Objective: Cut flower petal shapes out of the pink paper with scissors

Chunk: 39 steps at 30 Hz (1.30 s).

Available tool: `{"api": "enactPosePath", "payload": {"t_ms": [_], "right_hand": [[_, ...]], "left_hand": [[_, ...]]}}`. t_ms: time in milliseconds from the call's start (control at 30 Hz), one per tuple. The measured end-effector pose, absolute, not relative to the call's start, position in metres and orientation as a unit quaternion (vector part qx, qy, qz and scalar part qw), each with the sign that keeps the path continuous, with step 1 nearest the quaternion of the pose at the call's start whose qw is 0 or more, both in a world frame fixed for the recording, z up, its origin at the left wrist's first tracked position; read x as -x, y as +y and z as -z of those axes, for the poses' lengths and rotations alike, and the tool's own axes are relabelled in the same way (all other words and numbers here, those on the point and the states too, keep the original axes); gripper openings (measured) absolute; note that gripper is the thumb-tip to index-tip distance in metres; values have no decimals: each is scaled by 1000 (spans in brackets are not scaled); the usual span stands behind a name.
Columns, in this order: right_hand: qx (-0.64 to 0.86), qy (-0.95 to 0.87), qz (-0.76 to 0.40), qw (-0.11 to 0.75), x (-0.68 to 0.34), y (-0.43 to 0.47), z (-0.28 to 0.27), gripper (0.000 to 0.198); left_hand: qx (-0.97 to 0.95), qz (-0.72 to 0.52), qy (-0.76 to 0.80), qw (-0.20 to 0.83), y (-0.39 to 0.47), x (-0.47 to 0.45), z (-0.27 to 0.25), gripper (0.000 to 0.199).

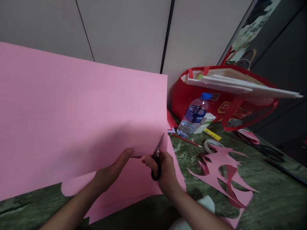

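A large pink sheet of paper is held up, stretching from the left edge of the view to near the middle. My left hand grips its lower edge, thumb in front and the other fingers hidden behind. In my right hand are black-handled scissors, the thumb through one loop. Their blades point up across the sheet's lower right corner; whether paper lies between them I cannot tell. Beneath both hands lies a stack of pink sheets, and a rounded pink piece shows at left.
Pink paper offcuts lie on the green marbled table at right. Behind them are a tape roll, a red pencil, a yellow tube and a water bottle. A red bag stands against the wall.
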State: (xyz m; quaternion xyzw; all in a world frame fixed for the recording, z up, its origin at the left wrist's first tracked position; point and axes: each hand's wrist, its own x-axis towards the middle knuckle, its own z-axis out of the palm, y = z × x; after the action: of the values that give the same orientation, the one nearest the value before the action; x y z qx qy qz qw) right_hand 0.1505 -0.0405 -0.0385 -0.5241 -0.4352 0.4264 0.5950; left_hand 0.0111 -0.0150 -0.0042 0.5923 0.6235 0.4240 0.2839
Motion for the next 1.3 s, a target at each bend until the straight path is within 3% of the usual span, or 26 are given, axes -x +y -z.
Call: {"api": "enactPosePath", "payload": {"t_ms": [467, 633, 1033, 1300], "right_hand": [[535, -440, -416, 589, -151, -41, 36, 18], [530, -440, -418, 592, -151, -42, 35, 17], [424, -401, -499, 640, -151, -38, 31, 33], [437, -401, -507, 626, -152, -39, 27, 32]], "left_hand": [[-600, -441, 592, 308, -19, -17, -7, 15], [-587, -445, 611, 290, -17, -15, -4, 21], [-621, -432, 583, 297, -12, -9, -6, 16], [-646, -426, 560, 295, -11, -9, -8, 20]]}}
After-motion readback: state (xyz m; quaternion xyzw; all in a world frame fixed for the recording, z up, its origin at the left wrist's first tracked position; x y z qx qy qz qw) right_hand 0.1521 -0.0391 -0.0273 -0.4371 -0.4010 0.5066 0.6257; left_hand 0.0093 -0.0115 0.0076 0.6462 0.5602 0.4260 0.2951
